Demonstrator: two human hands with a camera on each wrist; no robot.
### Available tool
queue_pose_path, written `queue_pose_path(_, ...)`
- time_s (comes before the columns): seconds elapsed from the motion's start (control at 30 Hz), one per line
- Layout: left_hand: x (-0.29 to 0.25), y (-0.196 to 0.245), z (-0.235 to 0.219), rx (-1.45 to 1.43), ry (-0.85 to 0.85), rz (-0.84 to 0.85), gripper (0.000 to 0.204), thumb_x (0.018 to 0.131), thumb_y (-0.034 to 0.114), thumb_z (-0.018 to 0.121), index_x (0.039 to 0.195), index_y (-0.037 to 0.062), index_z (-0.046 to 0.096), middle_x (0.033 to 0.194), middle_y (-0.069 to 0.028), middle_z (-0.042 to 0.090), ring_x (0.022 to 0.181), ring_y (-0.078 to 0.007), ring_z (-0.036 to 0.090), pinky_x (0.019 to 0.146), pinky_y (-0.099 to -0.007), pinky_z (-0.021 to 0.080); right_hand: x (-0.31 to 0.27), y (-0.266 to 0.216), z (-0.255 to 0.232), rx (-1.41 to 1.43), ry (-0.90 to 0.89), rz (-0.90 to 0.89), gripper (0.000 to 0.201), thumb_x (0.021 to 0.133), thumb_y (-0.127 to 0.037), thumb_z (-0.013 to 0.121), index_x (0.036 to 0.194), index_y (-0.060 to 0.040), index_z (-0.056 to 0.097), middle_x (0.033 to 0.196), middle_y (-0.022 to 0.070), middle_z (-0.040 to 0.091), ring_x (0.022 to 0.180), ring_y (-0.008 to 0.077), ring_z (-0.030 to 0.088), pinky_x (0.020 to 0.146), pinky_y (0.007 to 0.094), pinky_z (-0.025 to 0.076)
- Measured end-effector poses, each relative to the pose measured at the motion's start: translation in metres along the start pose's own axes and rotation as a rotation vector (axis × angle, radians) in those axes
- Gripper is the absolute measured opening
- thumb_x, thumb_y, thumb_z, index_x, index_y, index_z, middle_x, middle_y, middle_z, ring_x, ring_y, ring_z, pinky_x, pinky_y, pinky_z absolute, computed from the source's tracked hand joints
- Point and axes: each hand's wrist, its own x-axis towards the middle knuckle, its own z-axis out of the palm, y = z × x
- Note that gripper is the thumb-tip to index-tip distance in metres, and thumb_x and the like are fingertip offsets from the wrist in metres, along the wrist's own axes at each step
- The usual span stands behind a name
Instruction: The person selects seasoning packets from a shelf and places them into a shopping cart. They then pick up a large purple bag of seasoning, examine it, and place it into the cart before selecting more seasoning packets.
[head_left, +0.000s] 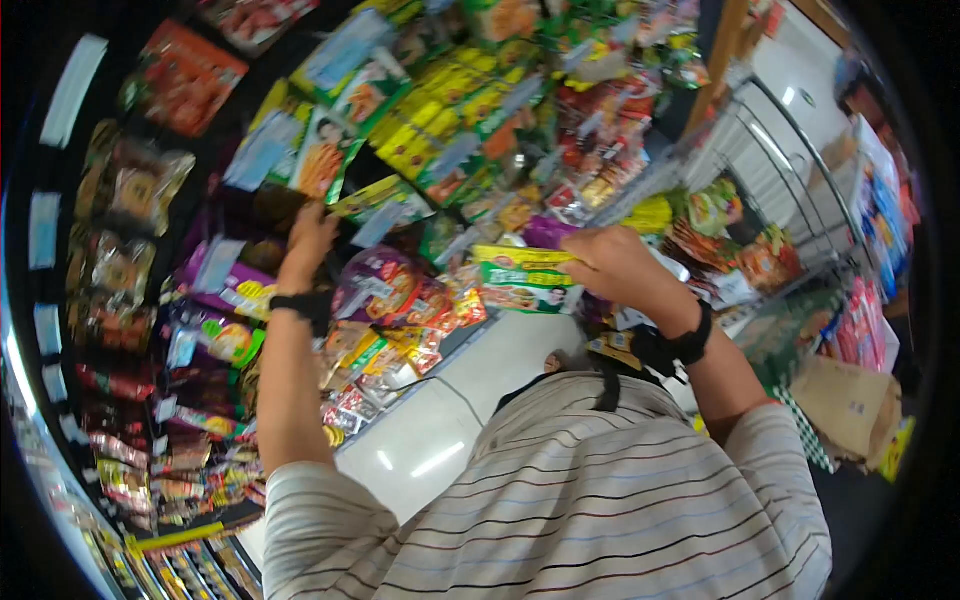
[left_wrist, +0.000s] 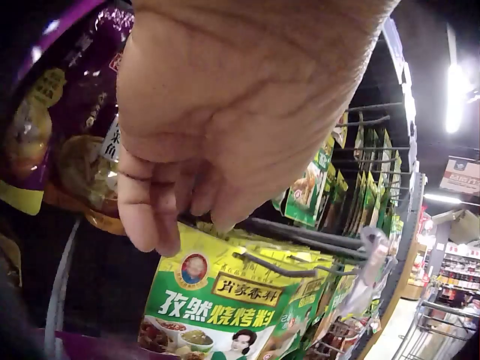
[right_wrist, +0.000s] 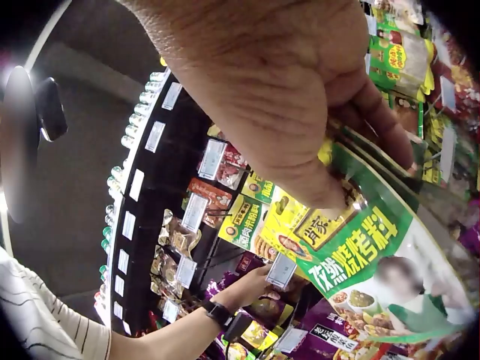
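In the head view the right hand [head_left: 625,265] grips a green and yellow seasoning packet [head_left: 525,280] by its edge. The right wrist view shows that hand [right_wrist: 262,90] pinching the packet [right_wrist: 375,255] at its top, with further packet edges behind it. The left hand [head_left: 312,245] reaches to the hanging packets on the rack. In the left wrist view its bent fingers [left_wrist: 154,217] are at the top corner of a similar hanging packet [left_wrist: 217,300]; the thumb is hidden, and whether they hold it I cannot tell.
Purple packets [left_wrist: 82,127] hang beside the left hand, with metal hooks [left_wrist: 315,236] and price tags [head_left: 218,266] around. A wire shopping cart [head_left: 790,190] holding packaged goods stands at the right. A brown paper bag [head_left: 845,400] is below it.
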Motion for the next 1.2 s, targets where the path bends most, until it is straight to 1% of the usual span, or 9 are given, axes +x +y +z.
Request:
queue_pose_path(0.07, -0.006, -0.021, -0.008, 0.157, 0.067, 0.197, 0.043, 0.092, 0.023, 0.063, 0.126, -0.0016, 0.058, 0.118, -0.0205, 0.062, 0.114, -0.0328, 0.058, 0.099, -0.0397, 0.045, -0.006, 0.006, -0.006, -0.004, -0.027, -0.006, 0.021, 0.086, -0.022, 0.058, 0.084, -0.0011, 0.058, 0.077, 0.0182, 0.06, 0.076, 0.0389, 0.061, 0.067, 0.0482, 0.046)
queue_pose_path(0.1, -0.021, -0.004, -0.014, 0.198, 0.066, 0.197, 0.046, 0.093, 0.025, 0.063, 0.129, -0.0025, 0.056, 0.128, -0.0217, 0.058, 0.123, -0.0332, 0.053, 0.107, -0.0387, 0.039, -0.012, 0.012, -0.006, 0.004, -0.013, -0.014, 0.02, 0.086, -0.022, 0.058, 0.084, -0.0014, 0.059, 0.076, 0.0182, 0.059, 0.076, 0.0392, 0.061, 0.066, 0.0486, 0.046)
queue_pose_path(0.23, -0.071, 0.025, -0.022, 0.402, 0.122, 0.277, 0.039, 0.096, 0.02, 0.061, 0.127, -0.0031, 0.056, 0.129, -0.0209, 0.056, 0.119, -0.0349, 0.053, 0.102, -0.0412, 0.041, -0.024, 0.023, -0.023, 0.034, -0.016, 0.039, 0.02, 0.085, -0.022, 0.059, 0.082, -0.002, 0.059, 0.072, 0.0185, 0.059, 0.073, 0.0392, 0.061, 0.064, 0.0493, 0.046)
queue_pose_path(0.37, -0.125, 0.059, 0.001, 0.24, 0.199, 0.246, 0.035, 0.099, 0.018, 0.059, 0.126, -0.0029, 0.055, 0.124, -0.0179, 0.056, 0.113, -0.0302, 0.056, 0.096, -0.0376, 0.045, -0.043, 0.044, -0.042, 0.091, 0.011, 0.052, 0.021, 0.085, -0.023, 0.059, 0.081, -0.0023, 0.059, 0.072, 0.0185, 0.059, 0.071, 0.039, 0.06, 0.063, 0.049, 0.046)
queue_pose_path(0.67, -0.193, 0.145, 0.102, 0.054, 0.144, 0.166, 0.032, 0.1, 0.018, 0.056, 0.123, -0.0043, 0.059, 0.117, -0.0156, 0.063, 0.107, -0.025, 0.059, 0.095, -0.035, 0.045, -0.103, 0.12, -0.12, -0.005, 0.068, 0.18, 0.023, 0.086, -0.022, 0.063, 0.084, -0.0001, 0.059, 0.072, 0.0188, 0.058, 0.068, 0.0393, 0.059, 0.061, 0.0458, 0.046)
queue_pose_path(0.87, -0.206, 0.175, 0.155, -0.021, 0.038, 0.112, 0.031, 0.1, 0.017, 0.057, 0.122, -0.0042, 0.059, 0.116, -0.0165, 0.063, 0.108, -0.0251, 0.06, 0.094, -0.0347, 0.046, -0.161, 0.181, -0.182, 0.009, 0.147, 0.436, 0.02, 0.088, -0.019, 0.069, 0.088, 0.0, 0.064, 0.065, 0.0143, 0.054, 0.057, 0.0197, 0.049, 0.059, 0.0342, 0.044)
queue_pose_path(0.97, -0.21, 0.184, 0.172, -0.002, 0.019, 0.125, 0.031, 0.1, 0.018, 0.056, 0.122, -0.0045, 0.059, 0.114, -0.0162, 0.065, 0.105, -0.0247, 0.062, 0.092, -0.0343, 0.047, -0.187, 0.211, -0.198, 0.1, 0.209, 0.643, 0.026, 0.084, -0.026, 0.07, 0.094, -0.0014, 0.067, 0.075, 0.0195, 0.062, 0.066, 0.033, 0.061, 0.065, 0.0391, 0.049)
queue_pose_path(1.07, -0.217, 0.197, 0.187, -0.111, 0.001, 0.036, 0.031, 0.1, 0.018, 0.056, 0.122, -0.0044, 0.06, 0.113, -0.0162, 0.065, 0.103, -0.0238, 0.062, 0.092, -0.0336, 0.048, -0.222, 0.276, -0.196, 0.101, 0.217, 0.691, 0.026, 0.084, -0.024, 0.07, 0.094, -0.0008, 0.067, 0.072, 0.0192, 0.06, 0.064, 0.0303, 0.058, 0.066, 0.0386, 0.048)
queue_pose_path(1.2, -0.223, 0.207, 0.196, -0.069, -0.04, 0.02, 0.03, 0.1, 0.018, 0.057, 0.121, -0.0032, 0.061, 0.113, -0.015, 0.065, 0.104, -0.0224, 0.062, 0.092, -0.0326, 0.048, -0.237, 0.307, -0.205, -0.075, 0.114, 0.775, 0.025, 0.081, -0.023, 0.069, 0.095, -0.0027, 0.069, 0.079, 0.0223, 0.064, 0.075, 0.0372, 0.065, 0.071, 0.0424, 0.05)
